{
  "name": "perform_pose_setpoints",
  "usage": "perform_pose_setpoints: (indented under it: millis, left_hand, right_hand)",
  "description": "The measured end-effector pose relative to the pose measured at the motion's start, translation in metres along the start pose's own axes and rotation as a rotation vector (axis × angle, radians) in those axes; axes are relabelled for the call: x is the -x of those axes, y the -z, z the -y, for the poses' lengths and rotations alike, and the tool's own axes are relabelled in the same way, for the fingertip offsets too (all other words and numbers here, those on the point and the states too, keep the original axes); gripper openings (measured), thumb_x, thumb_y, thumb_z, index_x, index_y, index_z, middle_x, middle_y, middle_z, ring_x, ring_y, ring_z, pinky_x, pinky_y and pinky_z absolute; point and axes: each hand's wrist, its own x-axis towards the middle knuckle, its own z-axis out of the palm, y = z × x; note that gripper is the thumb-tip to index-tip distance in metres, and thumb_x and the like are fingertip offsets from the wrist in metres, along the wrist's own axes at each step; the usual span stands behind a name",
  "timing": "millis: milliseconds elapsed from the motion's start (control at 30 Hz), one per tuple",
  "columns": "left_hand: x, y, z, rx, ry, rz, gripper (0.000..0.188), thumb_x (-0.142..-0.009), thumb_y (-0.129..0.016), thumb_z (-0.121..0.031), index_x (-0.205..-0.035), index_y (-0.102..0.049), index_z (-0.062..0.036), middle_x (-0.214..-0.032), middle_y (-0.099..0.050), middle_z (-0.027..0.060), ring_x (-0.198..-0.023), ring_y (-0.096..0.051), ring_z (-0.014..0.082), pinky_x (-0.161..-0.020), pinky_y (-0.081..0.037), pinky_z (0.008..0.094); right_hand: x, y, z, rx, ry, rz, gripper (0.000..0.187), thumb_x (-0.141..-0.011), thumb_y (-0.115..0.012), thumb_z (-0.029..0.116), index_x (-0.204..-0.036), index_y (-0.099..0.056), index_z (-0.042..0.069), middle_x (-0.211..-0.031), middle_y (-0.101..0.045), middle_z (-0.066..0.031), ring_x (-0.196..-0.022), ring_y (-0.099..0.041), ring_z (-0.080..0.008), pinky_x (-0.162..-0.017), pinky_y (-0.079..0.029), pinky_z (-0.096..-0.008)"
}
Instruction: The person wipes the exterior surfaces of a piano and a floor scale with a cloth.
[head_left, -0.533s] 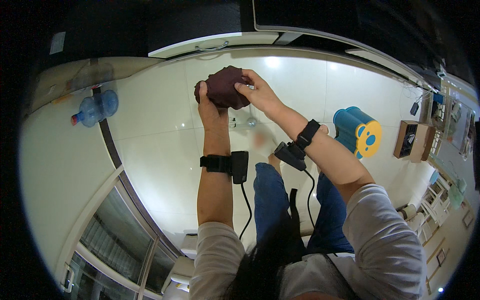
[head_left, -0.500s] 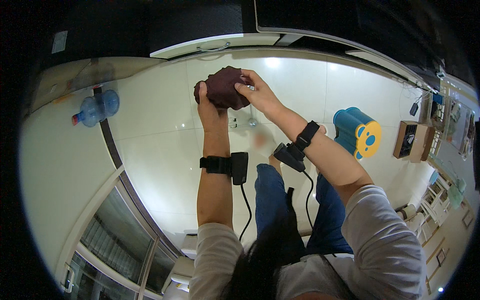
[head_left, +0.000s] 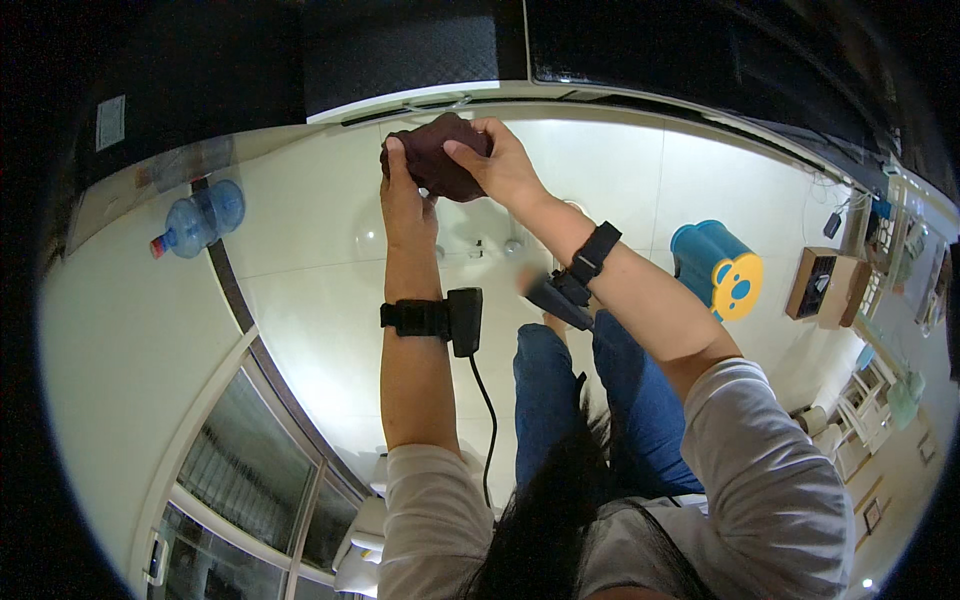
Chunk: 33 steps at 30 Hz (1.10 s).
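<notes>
Maroon and crumpled, the cloth bundle [head_left: 445, 168] sits between your hands above the pale floor [head_left: 610, 165]: your left hand [head_left: 402, 195] clasps its left side, your right hand [head_left: 500, 165] pinches its right. Black straps [head_left: 415, 318] circle your forearms. Right stands a blue-and-yellow stool [head_left: 718, 268]; left lies a blue bottle [head_left: 200, 218].

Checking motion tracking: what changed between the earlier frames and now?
Left hand and right hand carried the crumpled maroon cloth slightly forward and leftward; right knee moved inward. Nothing newly grasped or released. Both hands' grip, the blue water jug and the blue-and-yellow stool stayed as they were.
</notes>
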Motion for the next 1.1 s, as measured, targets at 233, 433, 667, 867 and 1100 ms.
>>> perform_pose_setpoints:
  millis: [233,433,667,867,1100]
  left_hand:
    - [-0.047,-0.027,-0.029,0.117,-0.142,-0.036,0.061,-0.093,-0.056,-0.042,-0.13,-0.039,0.0033,-0.122,-0.053,0.0178,-0.116,-0.053,0.0291,-0.098,-0.046,0.0418]
    - [-0.117,-0.009,-0.056,0.136,-0.209,0.179,0.056,-0.097,-0.051,-0.037,-0.136,-0.034,-0.0001,-0.127,-0.05,0.02,-0.116,-0.053,0.0308,-0.101,-0.043,0.0435]
    - [-0.195,-0.003,-0.043,-0.839,-0.468,0.043,0.083,-0.086,-0.064,-0.044,-0.149,-0.024,-0.0081,-0.147,-0.029,0.0269,-0.137,-0.03,0.0388,-0.111,-0.029,0.043]
    - [-0.243,0.005,-0.017,-1.313,-1.015,0.384,0.077,-0.084,-0.064,-0.042,-0.148,-0.03,-0.0149,-0.145,-0.028,0.0325,-0.134,-0.026,0.0509,-0.108,-0.021,0.0596]
    - [-0.263,0.0,-0.006,-1.724,-1.306,0.603,0.065,-0.086,-0.061,-0.047,-0.144,-0.038,-0.0321,-0.15,-0.028,0.0186,-0.137,-0.022,0.0463,-0.108,-0.017,0.065]
  right_hand:
    - [-0.063,-0.01,0.0,0.124,0.478,-0.256,0.04,-0.082,-0.07,0.019,-0.113,-0.052,0.002,-0.101,-0.058,-0.0212,-0.096,-0.056,-0.0385,-0.086,-0.046,-0.0411]
    - [-0.103,-0.026,0.033,0.104,0.622,-0.215,0.056,-0.079,-0.062,0.003,-0.131,-0.043,-0.001,-0.127,-0.047,-0.0262,-0.118,-0.045,-0.0413,-0.103,-0.035,-0.0453]
    - [-0.147,-0.036,-0.026,0.584,0.345,-0.375,0.058,-0.086,-0.055,0.017,-0.14,-0.037,0.005,-0.151,-0.024,-0.0234,-0.142,-0.018,-0.0382,-0.114,-0.021,-0.0474]
    - [-0.178,-0.029,-0.079,1.012,0.062,-0.584,0.06,-0.091,-0.049,0.031,-0.146,-0.031,0.013,-0.154,-0.02,-0.0172,-0.144,-0.017,-0.0307,-0.113,-0.017,-0.055]
    - [-0.189,-0.037,-0.122,1.181,0.069,-0.688,0.065,-0.096,-0.044,0.042,-0.15,-0.017,0.016,-0.155,-0.017,-0.0171,-0.143,-0.017,-0.0326,-0.112,-0.015,-0.058]
